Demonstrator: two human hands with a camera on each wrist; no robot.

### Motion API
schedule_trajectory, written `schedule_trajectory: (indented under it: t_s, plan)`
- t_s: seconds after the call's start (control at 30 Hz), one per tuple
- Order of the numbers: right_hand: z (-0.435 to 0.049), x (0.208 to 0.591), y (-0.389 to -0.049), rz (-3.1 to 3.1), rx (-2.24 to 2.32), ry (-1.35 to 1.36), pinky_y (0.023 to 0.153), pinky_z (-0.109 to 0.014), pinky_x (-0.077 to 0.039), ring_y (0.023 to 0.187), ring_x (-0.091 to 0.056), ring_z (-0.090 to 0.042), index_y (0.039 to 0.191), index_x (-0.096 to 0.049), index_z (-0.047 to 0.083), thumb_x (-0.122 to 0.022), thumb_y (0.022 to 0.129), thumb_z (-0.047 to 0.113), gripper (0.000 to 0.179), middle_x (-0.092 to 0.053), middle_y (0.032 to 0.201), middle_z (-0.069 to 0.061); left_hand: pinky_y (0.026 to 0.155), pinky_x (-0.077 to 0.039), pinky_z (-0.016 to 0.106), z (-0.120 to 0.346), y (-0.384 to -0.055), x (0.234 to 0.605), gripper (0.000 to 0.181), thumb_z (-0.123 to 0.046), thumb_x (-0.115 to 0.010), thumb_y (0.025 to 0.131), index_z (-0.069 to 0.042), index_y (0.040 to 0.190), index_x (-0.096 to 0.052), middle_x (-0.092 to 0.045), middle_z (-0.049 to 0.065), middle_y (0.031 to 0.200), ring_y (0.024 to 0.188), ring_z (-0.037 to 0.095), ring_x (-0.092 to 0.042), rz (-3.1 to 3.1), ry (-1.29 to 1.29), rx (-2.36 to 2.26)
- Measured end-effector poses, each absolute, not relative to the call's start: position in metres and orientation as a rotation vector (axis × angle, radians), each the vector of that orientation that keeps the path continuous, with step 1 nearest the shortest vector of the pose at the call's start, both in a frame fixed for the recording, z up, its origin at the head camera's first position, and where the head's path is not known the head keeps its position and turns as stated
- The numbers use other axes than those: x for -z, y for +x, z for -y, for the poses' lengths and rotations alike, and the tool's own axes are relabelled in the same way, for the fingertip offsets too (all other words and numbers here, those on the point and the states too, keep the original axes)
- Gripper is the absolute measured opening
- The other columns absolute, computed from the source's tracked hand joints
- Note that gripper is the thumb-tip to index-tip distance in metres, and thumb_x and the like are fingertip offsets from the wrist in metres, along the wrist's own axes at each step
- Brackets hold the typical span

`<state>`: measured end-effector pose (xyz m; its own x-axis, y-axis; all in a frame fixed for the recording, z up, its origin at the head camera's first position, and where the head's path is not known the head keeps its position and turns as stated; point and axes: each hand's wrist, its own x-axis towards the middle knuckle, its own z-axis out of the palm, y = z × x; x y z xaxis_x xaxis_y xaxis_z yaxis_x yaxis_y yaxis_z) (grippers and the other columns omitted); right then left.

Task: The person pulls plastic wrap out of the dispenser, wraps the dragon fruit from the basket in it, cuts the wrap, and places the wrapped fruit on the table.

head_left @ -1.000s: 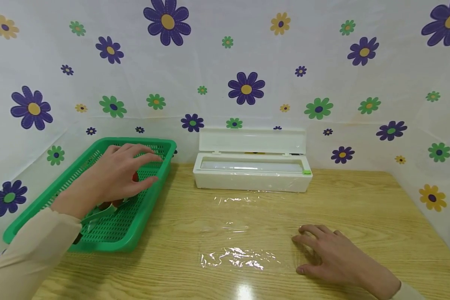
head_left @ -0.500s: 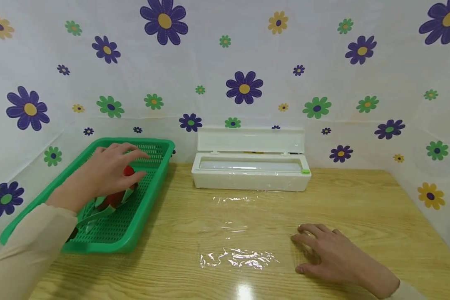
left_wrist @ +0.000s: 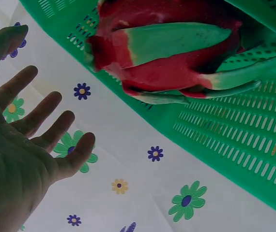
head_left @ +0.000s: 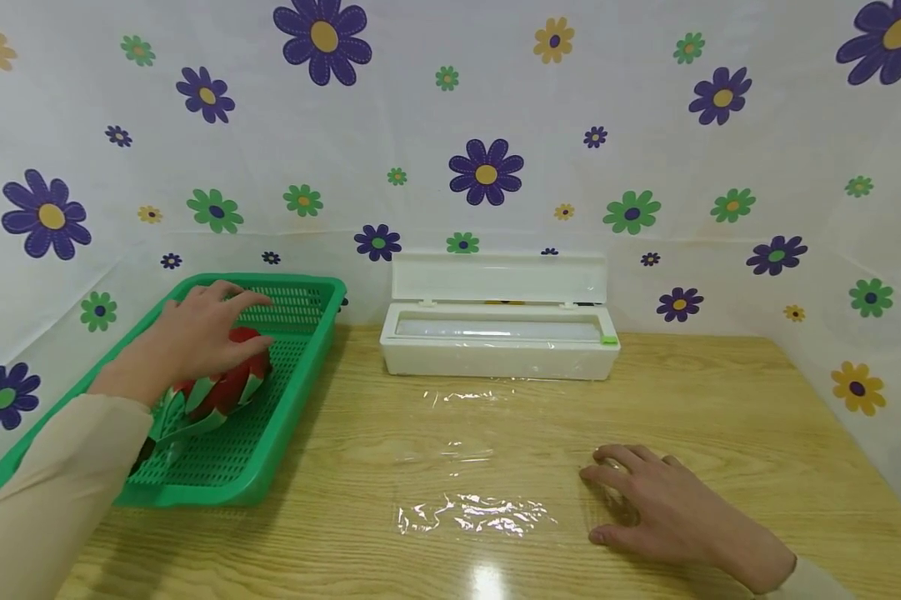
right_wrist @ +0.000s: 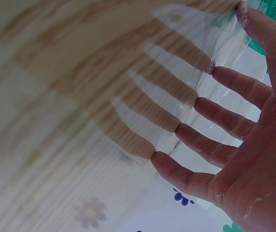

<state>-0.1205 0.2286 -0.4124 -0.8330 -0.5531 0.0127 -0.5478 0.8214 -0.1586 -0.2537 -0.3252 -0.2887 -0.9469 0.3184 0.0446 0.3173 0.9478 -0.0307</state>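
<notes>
My left hand (head_left: 198, 333) hovers over the green basket (head_left: 288, 408) at the left. Its fingers are spread and relaxed. Beneath it lies a red dragon fruit (head_left: 228, 387) with green scales, partly hidden by the hand. In the left wrist view a gap separates the palm from the dragon fruit (left_wrist: 172, 53). My right hand (head_left: 668, 508) rests its fingertips on the table at the right edge of a clear sheet of cling film (head_left: 476, 512). In the right wrist view its fingertips (right_wrist: 163, 159) touch the shiny surface, spread apart.
A white cling film dispenser (head_left: 498, 360) stands at the back of the wooden table (head_left: 705, 392), its lid (head_left: 498, 279) raised and a roll inside. The film runs from it towards me. A flower-print sheet (head_left: 420, 133) hangs behind. Something dark (head_left: 144, 454) lies by the left sleeve.
My left hand has drawn back slightly leftwards over the basket, so more of the dragon fruit shows. My right hand has stayed in place on the table.
</notes>
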Motion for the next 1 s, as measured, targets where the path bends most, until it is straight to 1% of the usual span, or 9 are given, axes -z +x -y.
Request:
schedule_trajectory:
  t_s: [0.13, 0.23, 0.37, 0.53, 0.6, 0.73, 0.8, 1.0]
  plan:
    - [-0.228, 0.411, -0.121, -2.96, 0.25, -0.89, 0.083, -0.062, -0.053, 0.125, -0.059, -0.035, 0.134, -0.064, 0.025, -0.067, 0.087, 0.069, 0.065, -0.061, 0.137, -0.006, 0.09, -0.038, 0.081, 0.327, -0.257, 0.291, 0.066, -0.049, -0.064, 0.097, -0.013, 0.15, -0.046, -0.039, 0.032, 0.148, 0.129, 0.058, -0.039, 3.118, -0.439, -0.017]
    - [-0.228, 0.411, -0.122, -2.961, 0.253, -0.882, 0.082, -0.062, -0.053, 0.125, -0.059, -0.035, 0.133, -0.064, 0.025, -0.068, 0.086, 0.068, 0.064, -0.061, 0.137, -0.006, 0.09, -0.037, 0.083, 0.327, -0.258, 0.295, 0.075, -0.054, -0.065, 0.094, -0.013, 0.153, -0.04, -0.034, 0.033, 0.15, 0.13, 0.061, -0.037, 3.164, -0.392, -0.002]
    - [-0.228, 0.412, -0.122, -2.954, 0.257, -0.873, 0.083, -0.063, -0.053, 0.125, -0.059, -0.035, 0.133, -0.064, 0.025, -0.068, 0.086, 0.068, 0.064, -0.061, 0.137, -0.006, 0.091, -0.031, 0.088, 0.329, -0.26, 0.301, 0.087, -0.058, -0.068, 0.091, -0.012, 0.156, -0.032, -0.026, 0.037, 0.152, 0.132, 0.066, -0.031, 3.222, -0.334, 0.002]
    - [-0.228, 0.411, -0.122, -2.939, 0.259, -0.871, 0.084, -0.064, -0.052, 0.126, -0.058, -0.036, 0.134, -0.063, 0.025, -0.067, 0.086, 0.068, 0.064, -0.06, 0.139, -0.006, 0.091, -0.023, 0.093, 0.33, -0.26, 0.308, 0.098, -0.059, -0.071, 0.087, -0.009, 0.157, -0.024, -0.016, 0.043, 0.152, 0.135, 0.072, -0.02, 3.304, -0.263, 0.002]
    - [-0.228, 0.411, -0.122, -2.94, 0.257, -0.879, 0.084, -0.064, -0.052, 0.126, -0.058, -0.035, 0.135, -0.063, 0.025, -0.067, 0.086, 0.069, 0.065, -0.06, 0.139, -0.006, 0.09, -0.024, 0.093, 0.331, -0.259, 0.311, 0.101, -0.06, -0.072, 0.086, -0.009, 0.157, -0.021, -0.014, 0.045, 0.152, 0.136, 0.073, -0.018, 3.338, -0.235, -0.008]
    - [-0.228, 0.412, -0.121, -2.955, 0.25, -0.905, 0.081, -0.062, -0.053, 0.125, -0.059, -0.035, 0.134, -0.063, 0.025, -0.066, 0.086, 0.071, 0.067, -0.061, 0.137, -0.006, 0.089, -0.03, 0.09, 0.331, -0.257, 0.315, 0.105, -0.06, -0.074, 0.083, -0.008, 0.157, -0.02, -0.014, 0.045, 0.151, 0.135, 0.072, -0.018, 3.379, -0.207, -0.028]
    - [-0.228, 0.413, -0.121, -2.963, 0.246, -0.913, 0.08, -0.061, -0.053, 0.124, -0.06, -0.035, 0.134, -0.063, 0.026, -0.066, 0.086, 0.071, 0.067, -0.061, 0.137, -0.006, 0.089, -0.031, 0.09, 0.331, -0.256, 0.317, 0.106, -0.06, -0.076, 0.082, -0.008, 0.157, -0.02, -0.013, 0.046, 0.15, 0.135, 0.073, -0.018, 3.39, -0.198, -0.032]
    - [-0.229, 0.412, -0.121, -2.964, 0.246, -0.899, 0.08, -0.061, -0.054, 0.124, -0.06, -0.035, 0.134, -0.063, 0.025, -0.068, 0.086, 0.069, 0.065, -0.061, 0.137, -0.006, 0.09, -0.025, 0.093, 0.327, -0.255, 0.323, 0.109, -0.056, -0.08, 0.081, -0.006, 0.157, -0.019, -0.009, 0.046, 0.15, 0.135, 0.074, -0.012, 3.404, -0.178, -0.048]
